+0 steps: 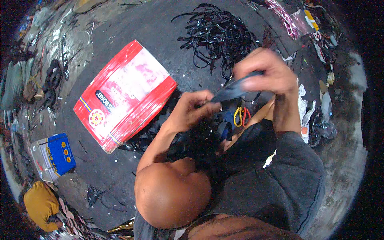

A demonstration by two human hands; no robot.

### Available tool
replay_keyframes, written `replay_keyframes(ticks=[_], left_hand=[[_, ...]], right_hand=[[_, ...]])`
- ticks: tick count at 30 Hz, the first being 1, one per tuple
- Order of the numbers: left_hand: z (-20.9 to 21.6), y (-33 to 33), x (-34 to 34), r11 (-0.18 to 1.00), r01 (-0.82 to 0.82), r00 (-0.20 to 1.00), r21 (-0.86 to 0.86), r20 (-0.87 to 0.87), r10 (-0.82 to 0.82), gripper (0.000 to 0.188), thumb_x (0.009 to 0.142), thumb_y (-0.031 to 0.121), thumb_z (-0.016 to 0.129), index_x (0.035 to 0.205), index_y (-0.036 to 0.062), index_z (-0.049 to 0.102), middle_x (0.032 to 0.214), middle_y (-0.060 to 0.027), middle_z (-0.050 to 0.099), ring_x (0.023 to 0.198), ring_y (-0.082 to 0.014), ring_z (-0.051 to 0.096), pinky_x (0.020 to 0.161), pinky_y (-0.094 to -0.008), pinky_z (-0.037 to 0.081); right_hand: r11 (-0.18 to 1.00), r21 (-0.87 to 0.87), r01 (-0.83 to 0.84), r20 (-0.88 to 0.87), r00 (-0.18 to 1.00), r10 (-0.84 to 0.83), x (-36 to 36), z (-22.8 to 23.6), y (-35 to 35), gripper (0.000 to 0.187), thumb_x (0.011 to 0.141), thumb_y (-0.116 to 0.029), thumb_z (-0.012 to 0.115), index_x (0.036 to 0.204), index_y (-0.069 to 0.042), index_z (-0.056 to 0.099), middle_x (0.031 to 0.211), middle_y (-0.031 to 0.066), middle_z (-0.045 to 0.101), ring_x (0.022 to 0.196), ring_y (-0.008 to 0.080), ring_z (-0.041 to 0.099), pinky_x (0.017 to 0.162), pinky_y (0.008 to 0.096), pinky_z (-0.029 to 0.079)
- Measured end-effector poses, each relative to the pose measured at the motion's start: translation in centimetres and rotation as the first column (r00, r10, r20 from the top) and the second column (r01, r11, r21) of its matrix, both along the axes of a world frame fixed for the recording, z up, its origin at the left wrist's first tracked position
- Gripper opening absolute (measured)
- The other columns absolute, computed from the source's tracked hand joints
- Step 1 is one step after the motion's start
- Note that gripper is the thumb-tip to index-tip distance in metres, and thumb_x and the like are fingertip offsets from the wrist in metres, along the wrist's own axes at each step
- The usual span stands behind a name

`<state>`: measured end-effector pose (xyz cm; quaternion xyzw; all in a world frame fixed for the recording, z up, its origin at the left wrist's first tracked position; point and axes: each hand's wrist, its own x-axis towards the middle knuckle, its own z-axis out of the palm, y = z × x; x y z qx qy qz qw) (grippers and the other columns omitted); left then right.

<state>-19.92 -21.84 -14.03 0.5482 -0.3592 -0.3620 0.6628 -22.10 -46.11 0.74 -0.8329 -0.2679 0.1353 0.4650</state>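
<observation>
Both my hands hold a dark, flat rubber-like strip (230, 93) stretched between them at mid-view. My left hand (194, 110) pinches its left end with thumb and fingers. On the other end my right hand (266, 74) is closed, its fingers smeared by motion. Below the strip and close to my leg are scissors (243, 117) with yellow and red handles. Under and beside my left forearm lie black strips (150, 134), partly hidden by the arm and a big red and white tin (132, 96).
A loose heap of black strips (218, 36) lies on the dark floor beyond my hands. Farther left stands a blue and silver tin (56, 157), with a mustard-coloured cloth shape (40, 205) below it. Shiny pink strips (282, 18) and scraps litter the far right.
</observation>
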Motion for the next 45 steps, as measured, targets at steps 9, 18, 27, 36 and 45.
replay_keyframes(ticks=[9,18,27,36,45], left_hand=[[-0.4,8.1,-3.7,0.919,-0.388,0.906,0.07,-0.157,0.394,0.028,0.083,-0.004,0.07,0.11,0.0011,0.062,0.081,0.0019,0.062,0.064,-0.0043,0.05,0.054,-0.0212,0.038],[0.0,22.5,-6.3,0.488,-0.871,0.491,0.059,0.101,0.865,0.04,0.091,0.032,0.067,0.111,-0.0021,0.062,0.097,-0.0087,0.063,0.079,-0.0134,0.057,0.073,-0.0273,0.046],[3.4,13.9,-4.4,0.797,-0.572,0.674,0.196,-0.442,0.592,0.038,0.083,0.0,0.06,0.121,0.0022,0.059,0.094,-0.0037,0.064,0.075,-0.0105,0.061,0.062,-0.0257,0.049],[1.8,32.4,-2.1,0.319,-0.724,0.577,0.611,0.284,0.766,0.013,0.087,0.016,0.072,0.08,0.0065,0.066,0.06,0.01,0.047,0.053,-0.0003,0.038,0.047,-0.0214,0.025],[-1.0,27.0,5.2,-0.274,-0.955,-0.13,-0.117,0.991,0.029,0.039,0.079,0.025,0.074,0.115,0.011,0.068,0.125,-0.0165,0.06,0.116,-0.0359,0.057,0.093,-0.0452,0.05]], right_hand=[[-0.062,0.862,0.504,-0.324,0.451,-0.832,3.0,2.2,2.9,0.016,0.093,-0.02,0.055,0.09,-0.004,0.054,0.063,-0.0002,0.041,0.051,0.0049,0.043,0.062,0.0248,0.038],[0.946,-0.315,-0.072,-0.04,0.997,0.063,7.4,-3.1,5.2,0.026,0.095,-0.024,0.06,0.086,0.0,0.062,0.068,0.0015,0.053,0.062,0.014,0.05,0.059,0.0325,0.043],[0.831,0.058,-0.553,0.015,0.833,0.553,8.6,-2.4,16.7,0.019,0.094,-0.019,0.061,0.091,0.0,0.062,0.072,0.0142,0.058,0.065,0.0272,0.057,0.062,0.0376,0.044],[0.958,-0.25,-0.143,-0.262,0.962,0.075,16.6,-10.3,8.5,0.029,0.093,-0.033,0.064,0.097,-0.005,0.07,0.071,-0.0045,0.058,0.066,0.0051,0.049,0.058,0.0245,0.041],[0.899,-0.414,0.14,0.213,0.976,-0.054,15.9,-16.2,13.5,0.027,0.085,-0.03,0.067,0.097,-0.007,0.074,0.085,0.0163,0.072,0.079,0.0337,0.07,0.075,0.0435,0.055]])
